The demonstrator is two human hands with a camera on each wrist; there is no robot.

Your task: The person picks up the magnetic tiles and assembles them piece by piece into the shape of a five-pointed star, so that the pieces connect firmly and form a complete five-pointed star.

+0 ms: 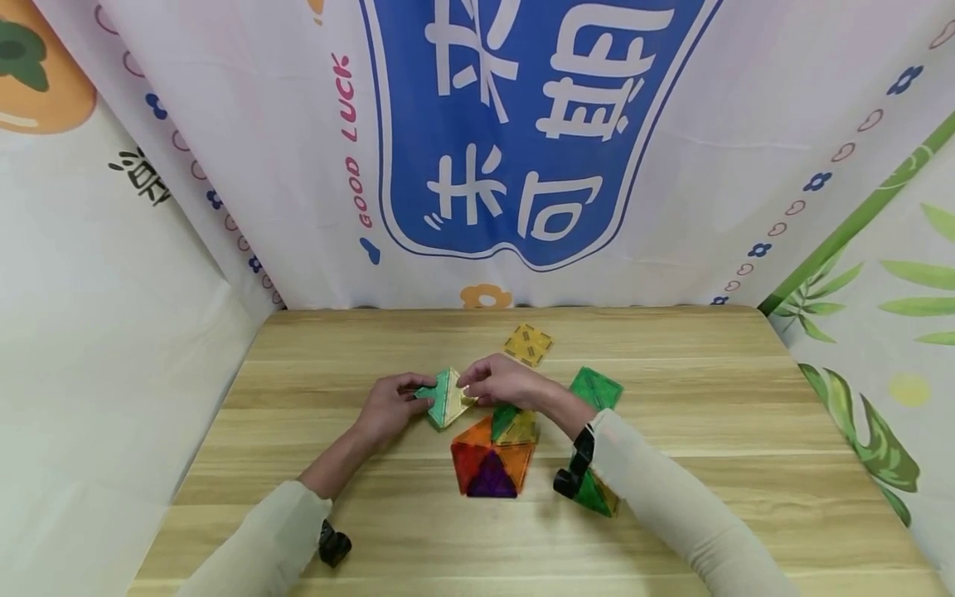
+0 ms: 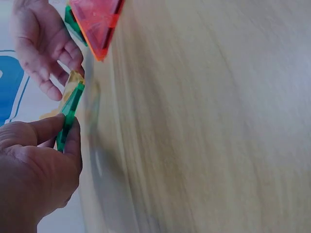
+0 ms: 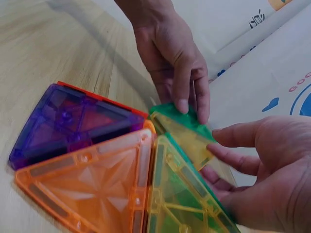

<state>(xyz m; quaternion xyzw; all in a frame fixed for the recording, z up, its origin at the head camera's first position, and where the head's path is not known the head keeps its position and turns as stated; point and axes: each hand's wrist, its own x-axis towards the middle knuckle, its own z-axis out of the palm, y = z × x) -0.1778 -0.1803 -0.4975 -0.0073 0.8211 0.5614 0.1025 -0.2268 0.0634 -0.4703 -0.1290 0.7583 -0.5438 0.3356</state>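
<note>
The tiles (image 3: 92, 165) look like glossy, see-through coloured plastic with smooth faces and moulded ribs inside. The table (image 1: 671, 398) is pale wood grain, matt and smooth. The printed backdrop (image 1: 246, 166) looks like creased cloth.

Square tile (image 1: 527, 344) behind both hands – tile cluster (image 1: 492, 464) before them.

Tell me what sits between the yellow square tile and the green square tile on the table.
Only bare wood of the table separates the yellow square tile and the green square tile, seen in the head view.
</note>
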